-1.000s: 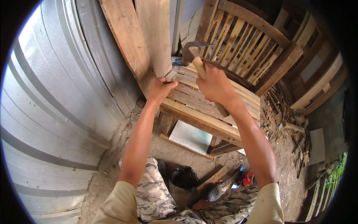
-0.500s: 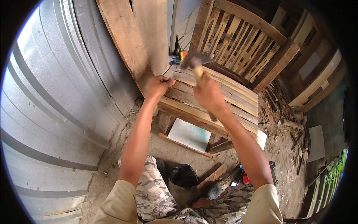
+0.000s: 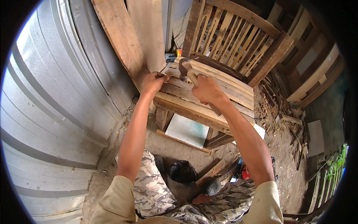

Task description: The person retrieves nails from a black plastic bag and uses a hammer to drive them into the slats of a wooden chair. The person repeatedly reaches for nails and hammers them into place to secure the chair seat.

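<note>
My right hand (image 3: 209, 89) is wrapped around the wooden handle of a claw hammer (image 3: 185, 68). The hammer's dark metal head is low over the slatted seat (image 3: 223, 87) of a wooden bench, just right of my left hand's fingertips. My left hand (image 3: 153, 83) is closed in a pinch at the seat's left end. What its fingers hold, if anything, is too small to make out. Behind the seat rises the bench's backrest (image 3: 227, 35), with narrow upright slats in a thick frame.
Tall wooden boards (image 3: 121, 35) lean close beside my left hand. A corrugated metal wall (image 3: 56, 97) runs along the left. Under the bench lies a pale panel (image 3: 186, 130). A black plastic bag (image 3: 182, 171) sits between my feet, and wood scraps (image 3: 274, 102) litter the right side.
The hammer head has come down and slightly left, closer to the seat slats. My left hand keeps its pinch at the seat's end. The whole view has shifted a little.
</note>
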Tool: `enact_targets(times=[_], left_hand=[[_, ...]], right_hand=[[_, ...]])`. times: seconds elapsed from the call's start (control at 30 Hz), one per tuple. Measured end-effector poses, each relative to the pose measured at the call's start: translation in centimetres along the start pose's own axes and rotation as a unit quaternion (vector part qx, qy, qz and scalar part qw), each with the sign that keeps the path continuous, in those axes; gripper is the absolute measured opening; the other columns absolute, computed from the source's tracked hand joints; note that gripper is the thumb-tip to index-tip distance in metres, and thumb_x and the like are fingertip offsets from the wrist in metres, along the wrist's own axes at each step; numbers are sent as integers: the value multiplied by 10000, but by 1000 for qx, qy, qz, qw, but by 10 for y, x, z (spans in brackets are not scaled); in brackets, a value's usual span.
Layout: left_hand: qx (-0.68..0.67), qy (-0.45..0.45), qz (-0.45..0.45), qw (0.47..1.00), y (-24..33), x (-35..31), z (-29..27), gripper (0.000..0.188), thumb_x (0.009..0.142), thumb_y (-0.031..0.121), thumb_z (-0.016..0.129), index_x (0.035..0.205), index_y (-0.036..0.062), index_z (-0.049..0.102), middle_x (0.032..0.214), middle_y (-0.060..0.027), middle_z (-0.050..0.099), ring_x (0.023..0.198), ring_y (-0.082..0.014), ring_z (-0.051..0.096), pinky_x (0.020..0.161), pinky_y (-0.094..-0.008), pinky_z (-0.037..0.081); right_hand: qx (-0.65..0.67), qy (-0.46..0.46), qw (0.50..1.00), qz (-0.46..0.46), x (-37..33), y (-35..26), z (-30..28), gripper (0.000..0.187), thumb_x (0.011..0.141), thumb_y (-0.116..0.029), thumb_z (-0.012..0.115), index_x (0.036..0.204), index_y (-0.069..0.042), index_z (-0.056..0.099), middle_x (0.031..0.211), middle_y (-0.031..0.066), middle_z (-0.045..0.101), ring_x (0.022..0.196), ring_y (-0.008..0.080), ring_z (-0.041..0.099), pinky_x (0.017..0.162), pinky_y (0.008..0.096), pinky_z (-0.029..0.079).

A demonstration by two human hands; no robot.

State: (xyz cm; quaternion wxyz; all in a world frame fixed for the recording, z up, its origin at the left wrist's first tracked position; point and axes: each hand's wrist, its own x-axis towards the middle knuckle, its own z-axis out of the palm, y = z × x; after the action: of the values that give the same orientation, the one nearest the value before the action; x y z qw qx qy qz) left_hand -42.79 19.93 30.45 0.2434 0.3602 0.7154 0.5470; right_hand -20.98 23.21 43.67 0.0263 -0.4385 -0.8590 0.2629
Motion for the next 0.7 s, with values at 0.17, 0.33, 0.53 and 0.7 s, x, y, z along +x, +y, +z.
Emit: enact_targets(times=[0.17, 0.33, 0.53, 0.7], left_hand=[[-21, -5, 17, 1000, -3, 2, 5, 338, 813, 326, 756, 934, 12, 723, 874, -121, 713, 835, -200, 647, 796, -326, 476], [13, 4, 34, 999, 7, -7, 3, 357, 817, 353, 757, 947, 21, 730, 878, -123, 721, 849, -222, 665, 805, -337, 485], [294, 141, 221, 919, 34, -30, 6, 406, 859, 379, 713, 1112, 62, 693, 1169, -132, 658, 1089, -282, 609, 961, -385, 452], [388, -79, 320, 861, 72, -72, 40, 484, 954, 436, 557, 1316, 117, 594, 1474, -76, 466, 1362, -257, 428, 1075, -408, 415]], right_hand=[[47, 160, 981, -96, 11, 13, 28, 254, 779, -30, 550, 982, 121, 566, 716, 267, 658, 647, 362, 691, 587, 423, 550], [56, -33, 998, -5, -7, 9, 7, 285, 755, -9, 532, 1005, 128, 547, 699, 274, 648, 634, 383, 678, 568, 431, 530], [78, 131, 987, -55, -94, 90, 31, 191, 865, -123, 581, 940, 46, 534, 610, 123, 599, 463, 201, 613, 432, 360, 471], [272, 28, 961, 36, -197, 146, 38, 192, 885, -131, 643, 951, 15, 537, 620, 62, 563, 470, 135, 577, 434, 316, 447]])
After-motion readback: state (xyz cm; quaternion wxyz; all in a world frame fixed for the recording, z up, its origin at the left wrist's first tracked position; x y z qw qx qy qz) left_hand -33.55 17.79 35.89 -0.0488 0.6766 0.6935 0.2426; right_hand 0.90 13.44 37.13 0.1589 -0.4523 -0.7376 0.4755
